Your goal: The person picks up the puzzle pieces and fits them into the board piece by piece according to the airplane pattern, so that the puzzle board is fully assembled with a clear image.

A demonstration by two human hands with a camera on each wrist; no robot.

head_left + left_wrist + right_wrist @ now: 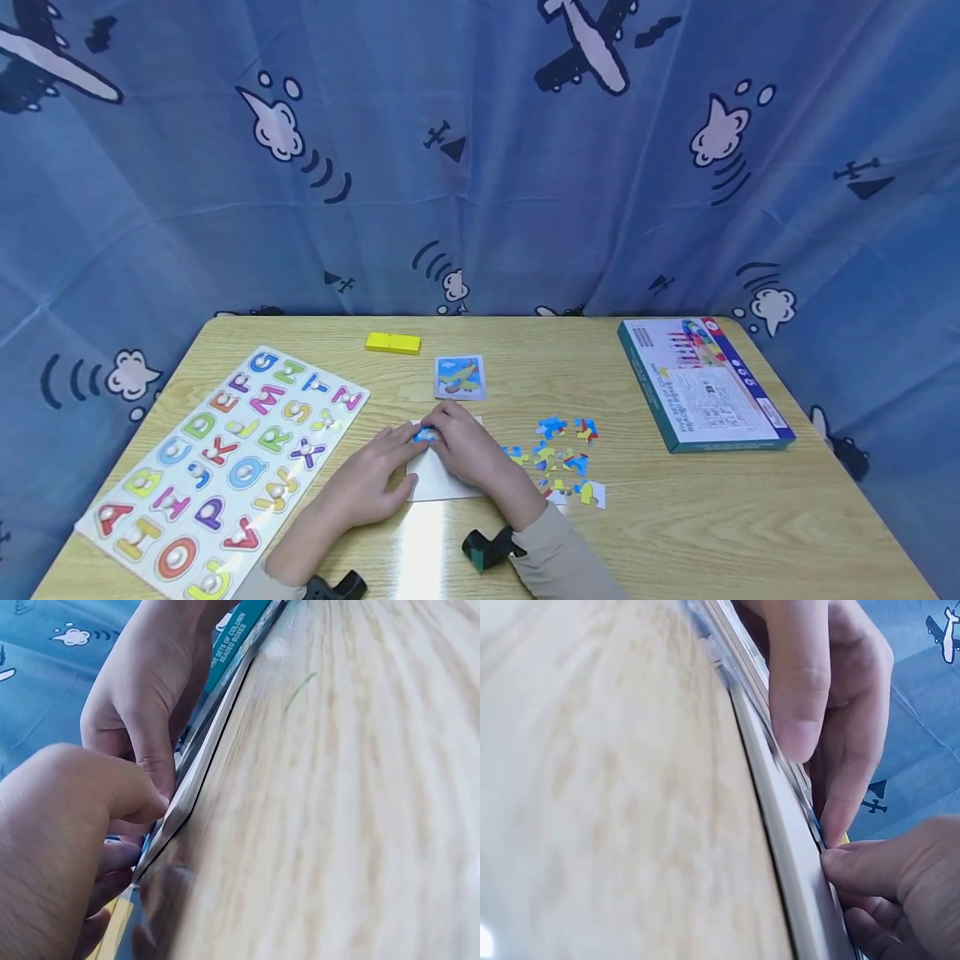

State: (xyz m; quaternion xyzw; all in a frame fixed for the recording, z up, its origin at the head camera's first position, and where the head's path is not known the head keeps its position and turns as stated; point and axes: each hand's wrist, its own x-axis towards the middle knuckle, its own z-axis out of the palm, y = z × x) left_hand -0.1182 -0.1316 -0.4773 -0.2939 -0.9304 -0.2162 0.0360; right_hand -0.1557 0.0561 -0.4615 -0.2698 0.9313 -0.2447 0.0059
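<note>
A small blue jigsaw puzzle piece (425, 434) lies at the upper left part of a white puzzle board (433, 483). My left hand (371, 475) reaches it from the left, its index finger fairly straight on the piece and its thumb apart, over the board. From the right, my right hand (468, 446) pinches at the same piece with bent fingers, its thumb tip (840, 862) close to the left index fingertip. The fingers partly cover the piece. Several loose puzzle pieces (551, 427) in blue, yellow and red lie right of the board.
Behind the board sits a picture card of a yellow plane (460, 377), with a yellow block (393, 343) farther back. An alphabet board (217, 467) fills the left side. At the back right lies a flat box (708, 387). A blue curtain (480, 167) hangs behind the table.
</note>
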